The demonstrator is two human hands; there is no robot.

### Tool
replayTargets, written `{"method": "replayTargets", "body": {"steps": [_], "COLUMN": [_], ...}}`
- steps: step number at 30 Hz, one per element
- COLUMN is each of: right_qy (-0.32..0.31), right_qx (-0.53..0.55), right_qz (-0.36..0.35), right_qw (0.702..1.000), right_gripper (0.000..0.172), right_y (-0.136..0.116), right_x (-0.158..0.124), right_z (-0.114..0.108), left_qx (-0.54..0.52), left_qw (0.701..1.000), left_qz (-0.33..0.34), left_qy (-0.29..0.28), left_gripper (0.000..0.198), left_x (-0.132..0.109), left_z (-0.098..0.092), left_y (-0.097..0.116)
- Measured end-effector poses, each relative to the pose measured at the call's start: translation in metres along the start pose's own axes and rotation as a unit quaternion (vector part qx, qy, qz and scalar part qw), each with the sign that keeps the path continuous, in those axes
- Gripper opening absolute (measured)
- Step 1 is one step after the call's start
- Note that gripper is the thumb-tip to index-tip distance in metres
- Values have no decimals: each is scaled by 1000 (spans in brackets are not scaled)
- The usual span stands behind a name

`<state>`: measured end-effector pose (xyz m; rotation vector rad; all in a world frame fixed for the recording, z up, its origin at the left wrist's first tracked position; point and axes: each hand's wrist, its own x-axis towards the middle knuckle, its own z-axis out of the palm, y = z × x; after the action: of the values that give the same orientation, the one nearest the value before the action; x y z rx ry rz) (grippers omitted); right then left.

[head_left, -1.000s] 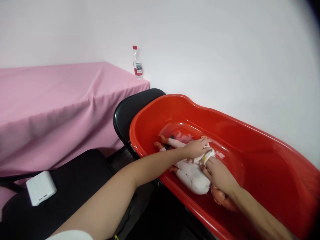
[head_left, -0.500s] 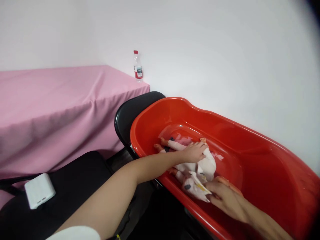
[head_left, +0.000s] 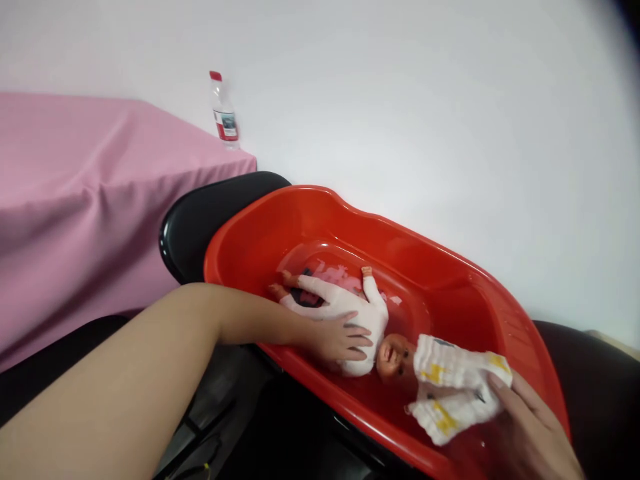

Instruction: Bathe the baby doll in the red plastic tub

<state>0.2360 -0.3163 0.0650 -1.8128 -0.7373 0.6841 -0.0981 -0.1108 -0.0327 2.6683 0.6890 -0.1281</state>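
A baby doll [head_left: 335,300] with a white cloth body lies on its back in a red baby bathtub [head_left: 440,267], feet toward the far left end and head to the right. My left hand [head_left: 343,339] rests flat on the doll's belly, fingers spread. Between the fingers of my right hand [head_left: 530,413] is a white washcloth [head_left: 457,387] with yellow and dark prints, hanging folded beside the doll's head and covering part of it. Some pink pieces [head_left: 335,273] and a dark patch show around the doll's legs at the tub bottom.
Behind the tub's left end stands a black chair [head_left: 215,213]. A table under a pink cloth [head_left: 115,153] is at the left, with a red-capped water bottle [head_left: 225,117] at its corner. A white wall [head_left: 400,100] runs behind the tub.
My right hand has lifted the washcloth from the doll's near side and carried it right, past its head. The doll's face now shows. The view has swung right; my left hand stays on the doll.
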Motion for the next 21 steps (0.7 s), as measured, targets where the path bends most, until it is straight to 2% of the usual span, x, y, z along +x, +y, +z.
{"method": "replayTargets", "body": {"steps": [1, 3, 4, 5, 7, 9, 11, 16, 19, 21], "right_qy": [6, 9, 1, -11, -40, -65, -80, -71, -91, -128], "right_qx": [0, -7, -11, -11, 2, 26, 52, 62, 10, -40], "right_qz": [11, 8, -3, -16, -33, -43, -56, -81, -121, -154], "right_qw": [1000, 1000, 1000, 1000, 999, 997, 994, 992, 988, 979], "right_gripper": [72, 76, 77, 77, 75, 72, 69, 68, 69, 65], "right_y": [-1, -4, -6, -7, -8, -7, -5, -6, -8, -7], "right_x": [-1, 1, 2, 4, 8, 14, 20, 37, 43, 43], "right_z": [4, 14, 20, 27, 43, 59, 74, 98, 108, 116], "left_qx": [-26, -76, -92, -100, -88, -50, -8, 52, 54, 49], "left_qw": [997, 971, 954, 942, 951, 976, 985, 965, 957, 961], "left_qz": [-70, -222, -280, -311, -287, -204, -159, -179, -167, -128], "left_qy": [-2, 36, 62, 79, 80, 62, 71, 182, 232, 240], "left_gripper": [85, 103, 110, 114, 117, 120, 120, 107, 96, 85], "left_x": [-1, -1, 0, 1, 4, 7, 11, 22, 26, 30], "left_z": [1, 2, 2, 3, 1, -3, -12, -31, -25, -12], "left_y": [1, 4, 6, 9, 14, 19, 24, 30, 26, 21]}}
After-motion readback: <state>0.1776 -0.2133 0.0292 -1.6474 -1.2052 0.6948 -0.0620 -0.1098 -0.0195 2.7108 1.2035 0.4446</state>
